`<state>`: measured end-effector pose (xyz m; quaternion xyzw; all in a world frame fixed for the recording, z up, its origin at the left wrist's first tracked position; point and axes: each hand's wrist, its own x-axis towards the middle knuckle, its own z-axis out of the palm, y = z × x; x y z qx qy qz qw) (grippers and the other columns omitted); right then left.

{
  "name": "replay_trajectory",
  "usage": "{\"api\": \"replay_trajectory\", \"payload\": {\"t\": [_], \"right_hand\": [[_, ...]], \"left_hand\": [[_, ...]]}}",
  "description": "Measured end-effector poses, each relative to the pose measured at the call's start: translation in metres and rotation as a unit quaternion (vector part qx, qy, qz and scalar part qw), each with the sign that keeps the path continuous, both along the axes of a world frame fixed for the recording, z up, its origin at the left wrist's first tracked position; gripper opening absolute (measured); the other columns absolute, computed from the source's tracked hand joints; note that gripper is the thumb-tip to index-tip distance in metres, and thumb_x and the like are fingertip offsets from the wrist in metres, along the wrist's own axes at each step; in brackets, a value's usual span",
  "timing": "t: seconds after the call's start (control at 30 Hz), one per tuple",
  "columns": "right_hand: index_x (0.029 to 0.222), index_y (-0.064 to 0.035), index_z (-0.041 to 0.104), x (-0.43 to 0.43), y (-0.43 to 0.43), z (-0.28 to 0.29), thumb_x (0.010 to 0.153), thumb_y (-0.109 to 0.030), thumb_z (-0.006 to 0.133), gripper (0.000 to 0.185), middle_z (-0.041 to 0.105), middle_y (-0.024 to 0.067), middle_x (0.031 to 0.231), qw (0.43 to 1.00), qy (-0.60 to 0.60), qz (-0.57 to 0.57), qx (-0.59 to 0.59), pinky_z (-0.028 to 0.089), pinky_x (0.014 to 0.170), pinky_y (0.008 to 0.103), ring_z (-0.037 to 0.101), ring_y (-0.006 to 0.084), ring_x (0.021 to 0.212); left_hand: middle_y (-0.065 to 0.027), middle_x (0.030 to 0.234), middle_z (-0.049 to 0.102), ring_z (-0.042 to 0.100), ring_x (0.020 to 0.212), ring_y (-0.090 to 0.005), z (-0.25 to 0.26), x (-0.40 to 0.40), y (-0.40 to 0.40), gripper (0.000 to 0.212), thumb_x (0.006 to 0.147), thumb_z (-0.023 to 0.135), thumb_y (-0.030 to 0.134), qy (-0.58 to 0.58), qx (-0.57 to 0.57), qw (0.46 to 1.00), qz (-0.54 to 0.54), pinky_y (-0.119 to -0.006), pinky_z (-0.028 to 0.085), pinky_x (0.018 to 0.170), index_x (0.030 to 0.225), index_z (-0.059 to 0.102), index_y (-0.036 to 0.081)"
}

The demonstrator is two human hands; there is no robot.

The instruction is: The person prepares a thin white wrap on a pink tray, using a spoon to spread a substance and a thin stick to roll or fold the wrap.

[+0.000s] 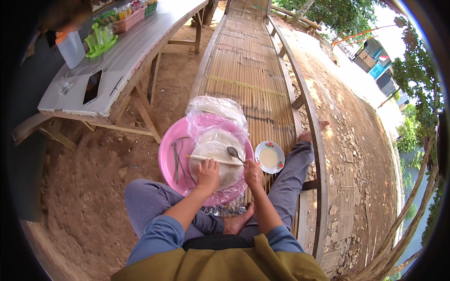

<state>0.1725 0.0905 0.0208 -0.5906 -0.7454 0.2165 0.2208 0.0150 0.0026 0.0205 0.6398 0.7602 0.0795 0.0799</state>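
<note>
My left hand (208,172) lies with its fingers over a thin pale roll (228,163); a yellowish tip shows at the roll's left end. My right hand (253,172), by the roll's right end, grips a metal spoon (232,152) with the bowl pointing up and left. Beneath the roll is a stack of thin round wrapper sheets (215,143) on clear plastic, over a pink plastic basin (168,147). To the right stands a flower-rimmed dish (281,154) holding a creamy liquid (269,157).
Narrow grey-green tongs or strips (176,161) lie inside the basin. More plastic wrapping (218,107) covers its far rim. The bamboo bench (249,66) has a wooden rail (305,87) on the right. At left, a table (130,52) bears a phone (92,87), a pitcher (71,49) and baskets (130,20).
</note>
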Motion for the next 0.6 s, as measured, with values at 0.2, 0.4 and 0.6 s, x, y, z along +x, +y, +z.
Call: {"api": "replay_trajectory", "payload": {"t": [0.2, 0.4, 0.6], "right_hand": [[0.086, -0.0108, 0.058, 0.027, 0.005, 0.009, 0.079, -0.02, 0.058, 0.012, 0.059, 0.0104, 0.084, 0.997, -0.055, 0.042, -0.014, 0.044, 0.068, 0.0399, 0.057, 0.0308, 0.08], [0.086, -0.0117, 0.057, 0.033, 0.004, 0.016, 0.079, -0.02, 0.057, 0.011, 0.058, 0.0103, 0.085, 0.996, -0.07, 0.059, -0.003, 0.044, 0.066, 0.0407, 0.057, 0.0316, 0.08], [0.085, -0.0113, 0.056, 0.031, 0.002, 0.008, 0.079, -0.018, 0.058, 0.01, 0.058, 0.0112, 0.084, 0.993, -0.098, 0.058, 0.021, 0.044, 0.065, 0.0406, 0.057, 0.0321, 0.077]], "left_hand": [[-0.0103, 0.126, 0.038, 0.03, 0.122, -0.0258, -0.002, -0.001, 0.0, 0.058, 0.074, 0.06, 0.027, -0.001, 0.0, 1.0, 0.003, -0.05, 0.026, 0.097, 0.123, 0.04, 0.005], [-0.01, 0.125, 0.039, 0.031, 0.121, -0.0256, -0.004, -0.001, -0.001, 0.058, 0.073, 0.061, 0.027, 0.008, 0.011, 1.0, 0.002, -0.049, 0.026, 0.096, 0.123, 0.04, 0.005], [-0.01, 0.125, 0.039, 0.032, 0.121, -0.0256, -0.004, -0.001, -0.001, 0.058, 0.073, 0.061, 0.027, 0.013, 0.015, 1.0, 0.002, -0.05, 0.026, 0.096, 0.124, 0.04, 0.006]]}}
